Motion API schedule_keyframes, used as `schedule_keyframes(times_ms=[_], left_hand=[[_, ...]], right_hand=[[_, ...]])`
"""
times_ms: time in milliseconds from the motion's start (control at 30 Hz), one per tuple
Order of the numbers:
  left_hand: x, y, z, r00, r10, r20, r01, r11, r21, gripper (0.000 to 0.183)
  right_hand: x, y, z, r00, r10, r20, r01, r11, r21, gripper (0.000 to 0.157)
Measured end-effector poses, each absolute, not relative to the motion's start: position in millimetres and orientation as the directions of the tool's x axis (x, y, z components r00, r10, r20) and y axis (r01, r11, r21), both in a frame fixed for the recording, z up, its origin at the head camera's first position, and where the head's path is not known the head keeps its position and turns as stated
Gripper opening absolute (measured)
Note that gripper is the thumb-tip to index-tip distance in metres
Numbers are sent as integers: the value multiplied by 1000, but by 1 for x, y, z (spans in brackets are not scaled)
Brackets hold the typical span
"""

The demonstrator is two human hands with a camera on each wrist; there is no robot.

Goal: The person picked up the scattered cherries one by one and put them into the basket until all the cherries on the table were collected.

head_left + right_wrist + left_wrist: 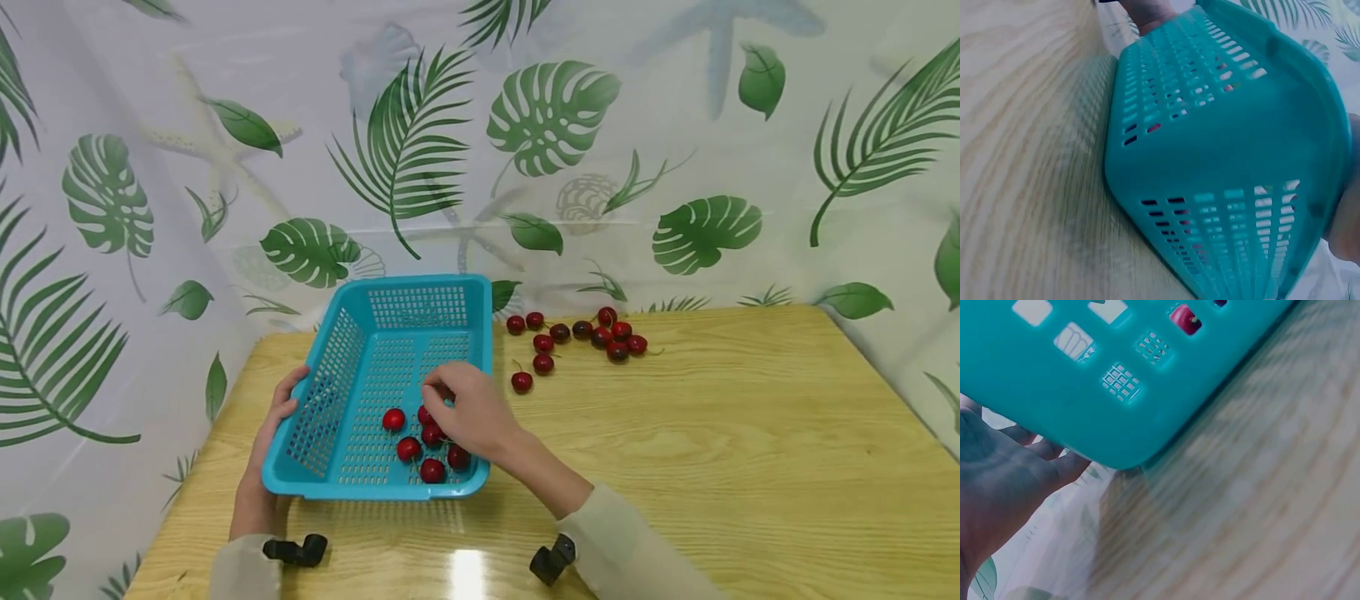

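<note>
A blue plastic basket [285,482] stands at the left of the table with several red cherries [408,449] in its near right part. My left hand [272,425] grips the basket's left rim; in the left wrist view its fingers [1067,467] reach behind the basket edge. Over the basket's right wall, my right hand [476,408] bends down inside, thumb and forefinger pinched together. Right below those fingertips hangs a red cherry [425,415]; its stem is too small to see. In the right wrist view the basket's perforated wall [1210,156] hides the fingertips.
Several dark red cherries [559,333] lie on the wooden table [712,433] just right of the basket, toward the back edge. A leaf-printed sheet [442,167] hangs behind the table. Black mounts [297,550] are strapped at both wrists.
</note>
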State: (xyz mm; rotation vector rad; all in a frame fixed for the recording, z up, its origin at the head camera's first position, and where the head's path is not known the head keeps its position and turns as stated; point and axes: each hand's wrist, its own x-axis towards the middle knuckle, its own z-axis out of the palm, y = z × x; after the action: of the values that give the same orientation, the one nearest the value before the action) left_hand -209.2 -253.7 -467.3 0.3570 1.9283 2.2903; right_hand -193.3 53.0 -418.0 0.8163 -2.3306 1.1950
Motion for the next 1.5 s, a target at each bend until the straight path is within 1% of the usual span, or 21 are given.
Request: schedule_keyframes(times_ms=[133, 267, 367, 500, 833, 933, 1000, 1067, 1133, 1300, 1400, 1500], left_hand=[[-209, -254, -467, -968, 238, 84, 44, -166, 985, 48], [-209, -253, -467, -967, 246, 71, 28, -174, 984, 49], [-209, -252, -467, -968, 244, 54, 14, -163, 987, 49], [-208, -253, -468, -971, 234, 52, 21, -131, 991, 50], [-202, -256, -472, -967, 247, 64, 31, -134, 990, 46], [-203, -256, -472, -965, 252, 67, 33, -136, 990, 46], [-203, -255, -472, -968, 245, 60, 28, -131, 991, 46], [-204, -255, -471, -967, 247, 61, 30, -128, 991, 47], [-205, -255, -471, -968, 241, 70, 40, -124, 991, 47], [-206, -255, -470, -963, 249, 102, 69, -139, 988, 48], [-204, -255, -469, -963, 256, 85, 48, -149, 988, 46], [-202, -255, -469, -962, 262, 72, 33, -151, 988, 46]], right_hand=[[-192, 67, -421, -760, -224, 610, -637, 444, -630, 9], [-190, 81, -424, -793, -142, 592, -596, 383, -706, 6], [-188, 89, -427, -817, -110, 566, -564, 360, -744, 6], [-187, 94, -431, -825, -132, 550, -554, 384, -738, 8], [-184, 114, -429, -799, -268, 538, -598, 446, -666, 7], [-186, 127, -428, -802, -247, 544, -588, 485, -647, 7], [-190, 138, -428, -810, -199, 551, -566, 510, -647, 8], [-195, 153, -428, -830, -128, 543, -516, 546, -660, 8], [-199, 168, -428, -859, -55, 508, -442, 579, -685, 9], [-210, 206, -434, -914, 109, 390, -229, 655, -720, 17], [-214, 225, -441, -937, 165, 307, -113, 690, -715, 23], [-216, 241, -447, -961, 173, 216, -27, 716, -697, 33]])
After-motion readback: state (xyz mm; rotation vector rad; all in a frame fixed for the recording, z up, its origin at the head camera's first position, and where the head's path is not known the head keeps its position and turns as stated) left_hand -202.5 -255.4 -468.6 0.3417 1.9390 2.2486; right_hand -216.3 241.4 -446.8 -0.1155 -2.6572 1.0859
